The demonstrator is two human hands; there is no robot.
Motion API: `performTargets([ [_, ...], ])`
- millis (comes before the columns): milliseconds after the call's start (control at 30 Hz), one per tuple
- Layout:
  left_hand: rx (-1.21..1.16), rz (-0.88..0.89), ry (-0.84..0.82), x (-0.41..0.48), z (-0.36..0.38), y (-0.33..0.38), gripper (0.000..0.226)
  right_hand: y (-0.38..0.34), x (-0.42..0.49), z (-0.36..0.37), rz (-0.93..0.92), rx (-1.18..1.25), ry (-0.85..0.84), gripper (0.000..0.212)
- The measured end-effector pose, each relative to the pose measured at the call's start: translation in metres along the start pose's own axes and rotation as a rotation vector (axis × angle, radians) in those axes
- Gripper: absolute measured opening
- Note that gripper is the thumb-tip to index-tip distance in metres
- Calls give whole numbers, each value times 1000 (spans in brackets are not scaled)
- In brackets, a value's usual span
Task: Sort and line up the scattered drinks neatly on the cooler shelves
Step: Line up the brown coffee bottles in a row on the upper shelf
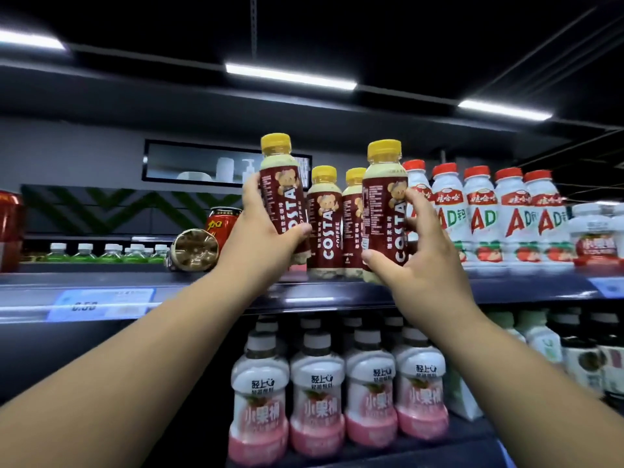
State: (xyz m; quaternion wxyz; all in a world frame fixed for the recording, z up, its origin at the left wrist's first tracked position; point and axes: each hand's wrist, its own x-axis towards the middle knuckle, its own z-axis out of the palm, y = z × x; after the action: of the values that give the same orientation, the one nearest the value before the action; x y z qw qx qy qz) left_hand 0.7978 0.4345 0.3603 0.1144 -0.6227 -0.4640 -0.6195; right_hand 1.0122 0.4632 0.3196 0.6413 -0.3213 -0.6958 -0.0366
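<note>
One upright Costa bottle (282, 197) is gripped by the left hand (266, 238), a second bottle (385, 214) by the right hand (418, 265), both at the shelf (320, 292) front, flanking two standing bottles (324, 224). A tipped bottle (194, 248) lies left, nearer the left hand, axis apparently pointing inward.

Above the left hand (266, 238) and right hand (415, 265) spreads a black ceiling (371, 28). It carries one white strip light (32, 40) far to the left, a second strip light (290, 76) directly over the hands, and a third strip light (504, 109) up to the right. A thin chain (253, 15) hangs from the ceiling. Just behind the left hand, a grey wall (84, 140) holds a dark framed opening (202, 163) with blurred pale containers inside. Further left runs a dark panel (118, 211) striped with green zigzags. Below the left forearm, the shelf rail (320, 293) bears a blue-and-white price tag (101, 304), its print unreadable.
</note>
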Motion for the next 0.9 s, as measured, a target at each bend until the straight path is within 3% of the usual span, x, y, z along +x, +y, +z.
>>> performTargets([
  [233, 108, -93, -104, 4, 5, -15, 89, 11, 4, 7, 7, 91, -20, 86],
  [500, 298, -5, -207, -7, -3, -4, 92, 3, -2, 22, -22, 152, -34, 87],
  [567, 433, 118, -131, -16, -16, 3, 84, -3, -4, 26, -25, 163, -48, 87],
  [667, 609, 244, 128, -10, -50, 12, 59, -17, -6, 34, -35, 192, -67, 87],
  [733, 664, 45, 170, 11, -78, 4, 56, -32, -7, 41, -44, 210, -69, 87],
  [833, 576, -407, -36, 38, -97, -22, 80, -49, -11, 49, -53, 217, -72, 86],
  [900, 438, -545, -142, 41, -105, -39, 87, -62, -14, 57, -60, 213, -82, 86],
])
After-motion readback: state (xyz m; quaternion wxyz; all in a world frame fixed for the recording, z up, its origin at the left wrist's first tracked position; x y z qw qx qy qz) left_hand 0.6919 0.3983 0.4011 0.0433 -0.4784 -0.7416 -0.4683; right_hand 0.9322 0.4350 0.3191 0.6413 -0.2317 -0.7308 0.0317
